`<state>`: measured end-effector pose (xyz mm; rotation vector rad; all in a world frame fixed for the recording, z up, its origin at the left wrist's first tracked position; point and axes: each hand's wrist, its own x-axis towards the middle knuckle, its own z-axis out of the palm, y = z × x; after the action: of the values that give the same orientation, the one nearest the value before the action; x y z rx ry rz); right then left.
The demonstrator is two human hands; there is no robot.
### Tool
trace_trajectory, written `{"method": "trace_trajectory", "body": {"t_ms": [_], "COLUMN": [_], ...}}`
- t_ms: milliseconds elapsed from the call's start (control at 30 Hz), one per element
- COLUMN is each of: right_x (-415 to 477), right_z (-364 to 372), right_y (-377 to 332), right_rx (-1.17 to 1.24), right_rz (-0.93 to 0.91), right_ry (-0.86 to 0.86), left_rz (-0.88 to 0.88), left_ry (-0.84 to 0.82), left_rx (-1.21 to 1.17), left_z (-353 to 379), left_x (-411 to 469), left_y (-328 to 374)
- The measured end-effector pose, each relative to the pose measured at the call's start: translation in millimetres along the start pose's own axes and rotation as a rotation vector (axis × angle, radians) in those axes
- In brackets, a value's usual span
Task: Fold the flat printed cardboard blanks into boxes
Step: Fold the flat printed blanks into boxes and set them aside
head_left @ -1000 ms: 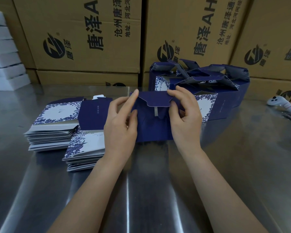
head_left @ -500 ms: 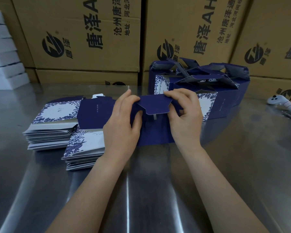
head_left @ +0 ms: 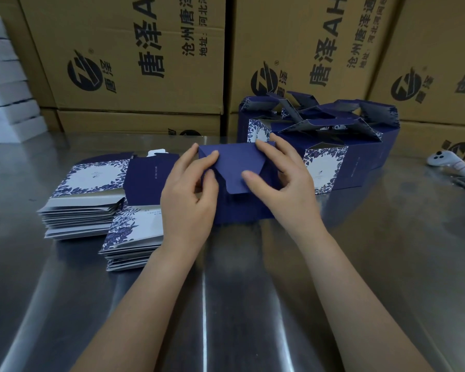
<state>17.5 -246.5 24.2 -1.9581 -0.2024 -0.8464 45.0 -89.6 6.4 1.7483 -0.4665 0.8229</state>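
Hands (head_left: pixel 242 189) on upright box (head_left: pixel 239 167); flap down

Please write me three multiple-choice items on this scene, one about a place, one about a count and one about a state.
1. Where do the stacks of flat printed cardboard blanks lie?
A. on the steel table, beside the left hand
B. on the brown cartons
C. behind the folded boxes

2. How many hands touch the dark blue cardboard box being folded?
A. none
B. one
C. two

3. How does the blue box's pointed flap stand?
A. torn off
B. folded down over the box's face
C. upright

Answers: 1 A, they rest on the steel table by the left hand. 2 C, the left hand and right hand both press it. 3 B, it lies against the box's face.
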Motion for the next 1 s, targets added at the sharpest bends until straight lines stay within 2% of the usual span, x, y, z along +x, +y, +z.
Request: {"method": "trace_trajectory", "body": {"t_ms": [100, 267, 467, 667, 1000], "right_x": [1, 3, 1, 0, -2], "right_z": [-1, 1, 6, 9, 15], "right_y": [2, 2, 2, 3, 3], "right_rx": [-0.032, -0.117, -0.23, -0.291, -0.399], "right_rz": [-0.007, -0.019, -0.1, -0.148, -0.195], "right_ry": [-0.066, -0.067, 0.005, 0.045, 0.123], "left_rz": [-0.028, -0.063, -0.255, -0.19, -0.123], "left_ry": [-0.012, -0.013, -0.022, -0.113, -0.054], "left_rx": [-0.022, 0.019, -0.209, -0.394, -0.313], "left_z": [0, -1, 0, 0, 4], "left_x": [0, 0, 1, 1, -4], "left_y": [0, 0, -1, 1, 0]}}
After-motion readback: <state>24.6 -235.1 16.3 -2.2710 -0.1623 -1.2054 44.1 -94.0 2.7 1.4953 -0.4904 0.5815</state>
